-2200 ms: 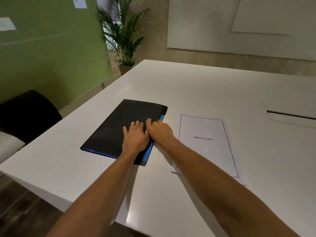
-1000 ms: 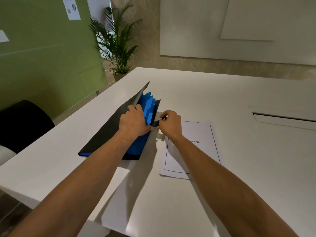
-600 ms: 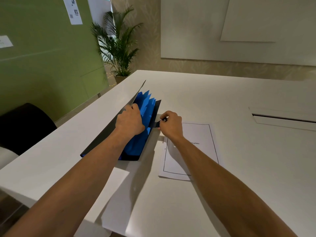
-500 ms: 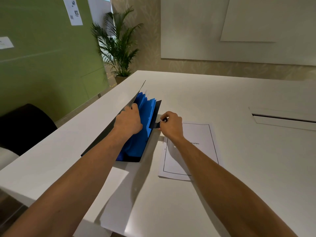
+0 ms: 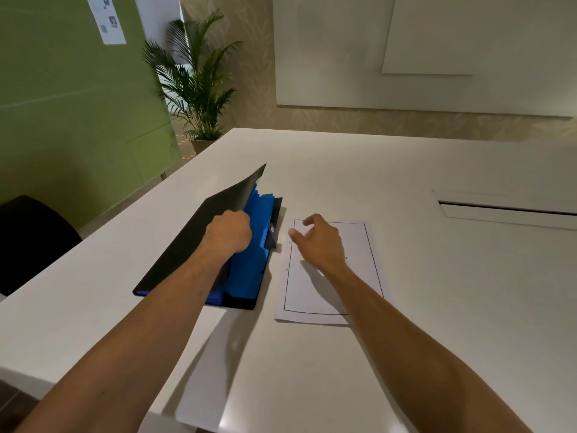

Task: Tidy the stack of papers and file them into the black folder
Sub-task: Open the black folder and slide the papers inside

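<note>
A black folder (image 5: 184, 245) lies on the white table (image 5: 437, 307), its front cover lifted so the blue accordion pockets (image 5: 253, 248) show. My left hand (image 5: 229, 231) grips that lifted cover near its right edge. A stack of white papers (image 5: 312, 292) with a thin black border lies flat just right of the folder. My right hand (image 5: 318, 240) hovers over the upper left part of the papers, fingers spread and holding nothing. The folder's black closure flap (image 5: 274, 220) hangs free beside the pockets.
A slot with a flap (image 5: 505, 210) is cut into the table at the right. A black chair (image 5: 31, 242) stands at the left, beside a green partition (image 5: 68, 104). A potted palm (image 5: 196, 85) is behind the table's far left corner.
The folder went from closed to open. My right hand let go of the black flap and moved right over the papers. My left hand keeps the cover raised.
</note>
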The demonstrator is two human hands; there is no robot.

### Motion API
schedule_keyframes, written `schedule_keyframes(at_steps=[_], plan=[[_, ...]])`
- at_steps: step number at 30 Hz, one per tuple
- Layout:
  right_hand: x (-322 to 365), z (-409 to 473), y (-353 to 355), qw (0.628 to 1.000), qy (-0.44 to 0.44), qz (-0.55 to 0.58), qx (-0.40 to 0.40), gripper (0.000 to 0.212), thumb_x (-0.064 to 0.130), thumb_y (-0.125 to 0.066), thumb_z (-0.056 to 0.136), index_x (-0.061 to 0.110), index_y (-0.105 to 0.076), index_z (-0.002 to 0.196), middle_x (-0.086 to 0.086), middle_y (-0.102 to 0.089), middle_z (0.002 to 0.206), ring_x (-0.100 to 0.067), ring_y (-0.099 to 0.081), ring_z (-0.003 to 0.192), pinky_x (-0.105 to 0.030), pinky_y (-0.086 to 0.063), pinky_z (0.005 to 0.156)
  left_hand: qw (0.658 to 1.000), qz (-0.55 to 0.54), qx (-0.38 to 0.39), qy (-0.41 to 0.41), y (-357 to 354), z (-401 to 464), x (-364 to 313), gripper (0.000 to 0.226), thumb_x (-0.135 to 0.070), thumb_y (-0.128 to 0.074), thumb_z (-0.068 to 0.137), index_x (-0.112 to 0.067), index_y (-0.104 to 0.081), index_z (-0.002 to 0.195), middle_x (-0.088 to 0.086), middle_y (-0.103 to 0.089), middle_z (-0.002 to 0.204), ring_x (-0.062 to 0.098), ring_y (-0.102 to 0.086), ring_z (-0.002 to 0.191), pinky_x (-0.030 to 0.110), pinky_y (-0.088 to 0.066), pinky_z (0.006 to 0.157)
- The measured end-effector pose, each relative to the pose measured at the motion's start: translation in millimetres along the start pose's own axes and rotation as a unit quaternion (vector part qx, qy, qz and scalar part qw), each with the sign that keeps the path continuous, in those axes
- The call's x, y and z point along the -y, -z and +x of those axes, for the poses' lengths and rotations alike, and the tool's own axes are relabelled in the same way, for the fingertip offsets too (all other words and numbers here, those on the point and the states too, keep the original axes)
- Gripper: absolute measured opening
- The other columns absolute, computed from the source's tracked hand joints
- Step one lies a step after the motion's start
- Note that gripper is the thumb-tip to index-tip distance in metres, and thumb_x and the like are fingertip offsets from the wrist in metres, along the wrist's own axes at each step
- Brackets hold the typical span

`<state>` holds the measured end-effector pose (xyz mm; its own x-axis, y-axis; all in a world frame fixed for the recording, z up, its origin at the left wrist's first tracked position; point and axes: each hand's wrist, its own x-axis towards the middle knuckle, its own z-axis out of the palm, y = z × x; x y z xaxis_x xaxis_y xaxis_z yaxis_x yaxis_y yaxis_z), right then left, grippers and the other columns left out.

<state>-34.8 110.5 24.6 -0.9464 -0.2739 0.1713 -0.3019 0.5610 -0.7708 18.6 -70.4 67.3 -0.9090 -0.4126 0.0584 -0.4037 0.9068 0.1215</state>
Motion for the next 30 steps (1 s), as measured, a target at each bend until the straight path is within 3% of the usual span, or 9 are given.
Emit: schedule_keyframes(at_steps=[2,5,7,10,16,21,25,28,30], plan=[[-15.1,-3.8,14.5,0.999,-0.017,-0.033,-0.033,0.042,0.042,-0.063,0.091,0.014,-0.057,0.122,-0.007,-0.07,0.107,-0.026,-0.064,0.102,-0.032,-0.043,0.081,1.0,0.002,0.012,0.01,-10.6,-1.8,-6.2,0.015,-0.016,-0.044,0.092,-0.009,-0.058,0.09,0.001,-0.049,0.071,0.014,-0.048,0.057,0.023,-0.029,0.043],[-37.6,-6.7,40.0,0.992,-0.066,-0.078,-0.075,0.041,0.037,-0.063,0.089,0.012,-0.059,0.121,-0.011,-0.068,0.116,-0.031,-0.059,0.112,-0.034,-0.042,0.083,0.999,-0.016,0.032,0.004,-23.5,-0.7,-14.3,0.018,-0.02,-0.045,0.093,-0.006,-0.056,0.096,0.002,-0.048,0.075,0.014,-0.047,0.06,0.025,-0.031,0.047],[-52.0,-10.1,55.7,0.983,-0.118,-0.115,-0.078,0.045,0.039,-0.061,0.087,0.011,-0.056,0.122,-0.013,-0.064,0.122,-0.034,-0.055,0.117,-0.04,-0.043,0.089,0.998,-0.029,0.059,-0.006,-27.7,1.2,-18.3,0.034,-0.034,-0.047,0.093,-0.005,-0.055,0.107,0.001,-0.05,0.08,0.016,-0.051,0.067,0.026,-0.036,0.052],[-68.9,-19.6,69.8,0.97,-0.173,-0.167,-0.048,0.048,0.044,-0.059,0.085,0.01,-0.053,0.118,-0.014,-0.062,0.118,-0.037,-0.054,0.113,-0.041,-0.042,0.083,0.994,0.015,0.099,-0.035,-30.8,5.7,-23.9,0.067,-0.065,-0.053,0.082,-0.005,-0.052,0.113,0.01,-0.055,0.108,0.027,-0.057,0.094,0.036,-0.047,0.076],[-70.4,-22.5,79.6,0.963,-0.189,-0.192,-0.025,0.039,0.048,-0.06,0.083,0.012,-0.048,0.093,-0.006,-0.052,0.088,-0.031,-0.047,0.085,-0.036,-0.036,0.072,0.99,0.027,0.117,-0.072,-37.0,6.8,-27.8,0.066,-0.071,-0.066,0.067,-0.012,-0.049,0.09,0.0,-0.049,0.073,0.016,-0.053,0.069,0.031,-0.046,0.068],[-69.3,-9.2,88.2,0.962,-0.223,-0.155,0.001,0.024,0.027,-0.062,0.08,0.01,-0.051,0.068,-0.004,-0.055,0.068,-0.021,-0.051,0.06,-0.027,-0.037,0.057,0.991,0.033,0.108,-0.07,-40.3,4.6,-30.0,0.062,-0.066,-0.07,0.068,-0.012,-0.048,0.089,0.0,-0.049,0.072,0.016,-0.054,0.066,0.03,-0.048,0.065],[-75.6,-0.7,95.4,0.961,-0.272,-0.049,0.015,0.025,0.027,-0.064,0.082,0.006,-0.058,0.071,-0.01,-0.066,0.077,-0.028,-0.063,0.068,-0.032,-0.049,0.068,0.99,0.042,0.114,-0.068,-40.3,6.4,-30.0,0.061,-0.066,-0.069,0.069,-0.012,-0.048,0.087,0.0,-0.049,0.071,0.014,-0.051,0.061,0.029,-0.045,0.062],[-79.8,2.9,99.8,0.954,-0.296,0.048,0.027,0.026,0.026,-0.067,0.082,0.002,-0.061,0.076,-0.017,-0.074,0.089,-0.029,-0.066,0.075,-0.033,-0.044,0.067,0.99,0.042,0.117,-0.07,-41.0,6.5,-29.5,0.062,-0.067,-0.068,0.069,-0.012,-0.047,0.088,0.0,-0.048,0.071,0.015,-0.052,0.061,0.028,-0.046,0.063],[-80.3,4.0,100.6,0.952,-0.297,0.07,0.037,0.025,0.025,-0.067,0.082,0.002,-0.06,0.073,-0.017,-0.072,0.084,-0.029,-0.064,0.073,-0.032,-0.041,0.067,0.99,0.038,0.116,-0.07,-41.0,6.4,-29.2,0.063,-0.066,-0.069,0.069,-0.011,-0.047,0.091,0.0,-0.048,0.072,0.017,-0.055,0.066,0.029,-0.047,0.065]])
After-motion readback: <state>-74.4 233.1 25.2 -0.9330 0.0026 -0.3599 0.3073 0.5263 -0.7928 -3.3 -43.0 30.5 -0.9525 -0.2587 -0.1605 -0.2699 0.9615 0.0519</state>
